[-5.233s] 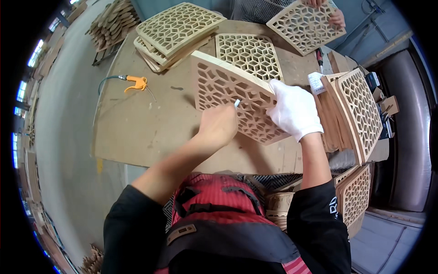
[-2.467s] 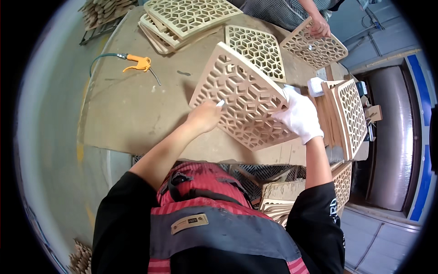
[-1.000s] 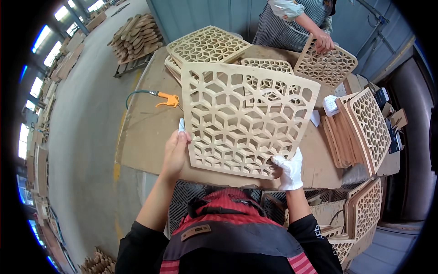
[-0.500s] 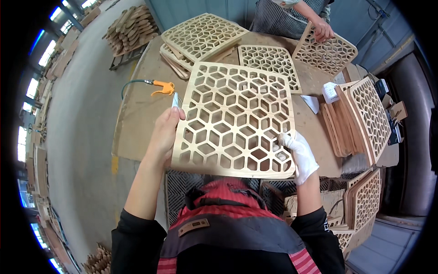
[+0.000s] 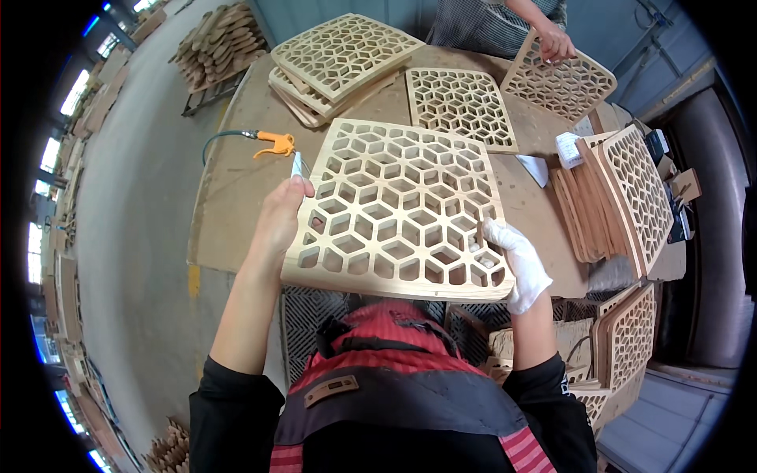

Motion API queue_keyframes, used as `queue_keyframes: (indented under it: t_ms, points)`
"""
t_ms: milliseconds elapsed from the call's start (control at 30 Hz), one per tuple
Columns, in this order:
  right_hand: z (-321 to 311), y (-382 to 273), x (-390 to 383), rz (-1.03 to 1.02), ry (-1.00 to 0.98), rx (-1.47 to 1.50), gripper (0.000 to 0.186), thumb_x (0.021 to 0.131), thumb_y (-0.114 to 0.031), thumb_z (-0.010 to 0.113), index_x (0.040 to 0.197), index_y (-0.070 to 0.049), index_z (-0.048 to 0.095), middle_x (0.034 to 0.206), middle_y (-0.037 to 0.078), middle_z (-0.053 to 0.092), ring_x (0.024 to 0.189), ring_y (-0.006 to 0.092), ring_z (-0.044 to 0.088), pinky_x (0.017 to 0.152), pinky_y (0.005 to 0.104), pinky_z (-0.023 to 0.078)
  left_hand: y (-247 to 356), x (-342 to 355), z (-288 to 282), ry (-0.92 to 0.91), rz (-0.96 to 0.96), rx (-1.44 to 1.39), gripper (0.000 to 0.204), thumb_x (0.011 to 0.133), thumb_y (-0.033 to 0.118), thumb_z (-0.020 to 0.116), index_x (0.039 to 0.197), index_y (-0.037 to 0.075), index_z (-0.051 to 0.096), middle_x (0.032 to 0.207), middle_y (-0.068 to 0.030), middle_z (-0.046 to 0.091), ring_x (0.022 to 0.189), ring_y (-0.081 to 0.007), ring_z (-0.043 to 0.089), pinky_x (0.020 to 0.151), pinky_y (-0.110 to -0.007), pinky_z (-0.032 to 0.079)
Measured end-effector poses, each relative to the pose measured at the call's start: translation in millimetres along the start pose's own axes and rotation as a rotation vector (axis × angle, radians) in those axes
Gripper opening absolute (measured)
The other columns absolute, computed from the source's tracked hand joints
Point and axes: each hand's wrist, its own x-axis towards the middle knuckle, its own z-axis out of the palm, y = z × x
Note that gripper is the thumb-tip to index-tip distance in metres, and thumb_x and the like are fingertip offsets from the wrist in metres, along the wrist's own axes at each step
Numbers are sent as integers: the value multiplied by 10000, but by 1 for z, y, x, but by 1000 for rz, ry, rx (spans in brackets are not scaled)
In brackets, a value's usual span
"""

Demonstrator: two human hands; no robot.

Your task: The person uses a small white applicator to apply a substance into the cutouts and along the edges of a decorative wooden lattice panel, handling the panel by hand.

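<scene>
A pale wooden lattice panel (image 5: 398, 214), cut with a cube-like pattern, is held between my hands above the table's near edge. My bare left hand (image 5: 281, 211) grips its left side, thumb up along the edge; fingertips show through an opening. A small whitish folded piece (image 5: 297, 164) sticks up at that thumb; I cannot tell what it is. My right hand (image 5: 520, 266), in a white glove, is closed round the right side near the front corner, some fingers seen through the holes. The panel's near edge faces me.
An orange air blow gun (image 5: 274, 145) on a hose lies left on the table (image 5: 225, 213). Lattice panels are stacked (image 5: 347, 59) behind, with another flat (image 5: 461, 106). Across the table, a person's hand (image 5: 556, 43) holds a panel upright. Brown boards (image 5: 579, 209) stand at right.
The panel has tilted, so its near edge shows thicker and its far edge sits lower in view. Both hands keep their hold. The view has shifted slightly.
</scene>
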Motion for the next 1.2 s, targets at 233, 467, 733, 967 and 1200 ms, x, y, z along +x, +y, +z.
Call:
queue_keyframes:
  t_ms: [233,467,733,967,1200]
  points:
    - [6,2,-6,13,34,-12,347,916,-152,601,1222,3,557,1017,104,673,831,180,679,744,302,574,2,0,-1,4,13,81,321,1048,303,397,897,59,540,750,-59,602,606,-117,563,567,-262,482]
    - [2,13,-9,37,10,55,314,917,-136,599,1182,28,558,1004,125,669,835,199,683,742,328,585,-5,1,-6,14,0,169,321,1049,306,389,891,71,541,720,-48,602,577,-109,565,552,-254,470]
    - [16,8,-19,5,29,-106,262,910,-138,604,1123,13,573,959,108,667,792,165,665,696,295,565,-5,-3,-7,32,38,136,311,1048,308,398,885,80,533,761,-19,579,598,-91,557,531,-245,474]
    - [0,22,-8,-40,13,-138,221,899,-161,623,1056,-15,574,913,73,647,731,127,629,578,223,508,1,-11,-10,35,157,215,299,1044,302,418,881,84,543,787,0,575,635,-70,547,581,-228,464]
    - [-6,33,-6,-55,-27,-98,279,886,-229,648,1055,-17,580,895,70,653,746,124,639,563,220,510,14,-26,-7,31,201,247,305,1044,298,423,871,76,538,847,13,559,792,-58,493,722,-232,427]
